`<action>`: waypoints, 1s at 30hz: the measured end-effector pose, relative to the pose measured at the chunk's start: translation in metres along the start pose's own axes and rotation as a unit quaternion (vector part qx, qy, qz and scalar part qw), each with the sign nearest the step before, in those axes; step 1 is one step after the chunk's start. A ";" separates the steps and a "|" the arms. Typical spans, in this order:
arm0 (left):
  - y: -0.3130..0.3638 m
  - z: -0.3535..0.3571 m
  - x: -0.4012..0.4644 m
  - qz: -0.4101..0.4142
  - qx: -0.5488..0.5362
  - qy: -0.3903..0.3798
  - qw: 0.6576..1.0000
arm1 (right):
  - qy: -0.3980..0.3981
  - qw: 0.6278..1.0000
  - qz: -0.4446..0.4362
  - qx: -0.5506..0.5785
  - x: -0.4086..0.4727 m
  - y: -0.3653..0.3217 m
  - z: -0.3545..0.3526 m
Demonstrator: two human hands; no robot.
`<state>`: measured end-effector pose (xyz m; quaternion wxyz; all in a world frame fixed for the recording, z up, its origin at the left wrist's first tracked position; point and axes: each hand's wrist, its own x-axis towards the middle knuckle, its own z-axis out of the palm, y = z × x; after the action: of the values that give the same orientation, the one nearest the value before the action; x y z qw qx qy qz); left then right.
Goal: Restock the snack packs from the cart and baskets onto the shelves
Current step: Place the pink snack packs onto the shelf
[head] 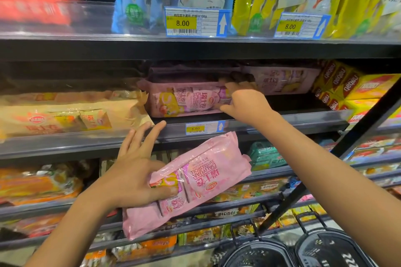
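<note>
- Fingers of our left hand (138,171) split their work at lower centre of the frame: the thumb presses on the printed face of a pink Swiss roll pack (191,184), while the index and the fingers beside it stick up straight and spread, clear of the wrapper. We cannot see what supports the pack from behind.
- We judge this pack is held low and tilted, its top corner near the shelf lip, so it waits ready while room is made above.
- Two black baskets (312,249) sit at the bottom right; their contents are not visible from here.
- Farther in, our right hand (243,102) reaches over the shelf edge (282,123) at centre right, arm stretched forward and up from the lower right corner. Its thumb lies along the lower right corner of a matching pink pack on the shelf (184,99) and its fingers curl over that pack's end, gripping it.
- We take this as straightening or shifting the stocked pack; dark bare shelf shows just to its right.
- Behind, another pink pack (282,80) lies deeper on the shelf.
- A yellow price tag (195,128) marks the row.
</note>
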<state>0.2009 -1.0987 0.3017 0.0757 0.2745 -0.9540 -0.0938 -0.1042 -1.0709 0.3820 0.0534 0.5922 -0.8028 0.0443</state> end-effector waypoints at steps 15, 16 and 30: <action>0.006 -0.005 0.000 0.009 0.022 -0.031 0.999 | 0.067 0.997 0.024 -0.026 0.002 0.002 0.007; 0.006 -0.006 -0.001 0.009 0.021 -0.033 0.999 | 0.069 0.997 0.028 -0.023 0.001 0.000 0.007; 0.008 -0.014 -0.005 -0.007 -0.018 -0.053 0.998 | 0.093 0.995 0.022 -0.013 -0.035 0.005 0.001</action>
<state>0.2038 -1.0920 0.3170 0.0297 0.2747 -0.9528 -0.1260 -0.0989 -1.0368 0.3761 0.1347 0.5668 -0.8078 0.0901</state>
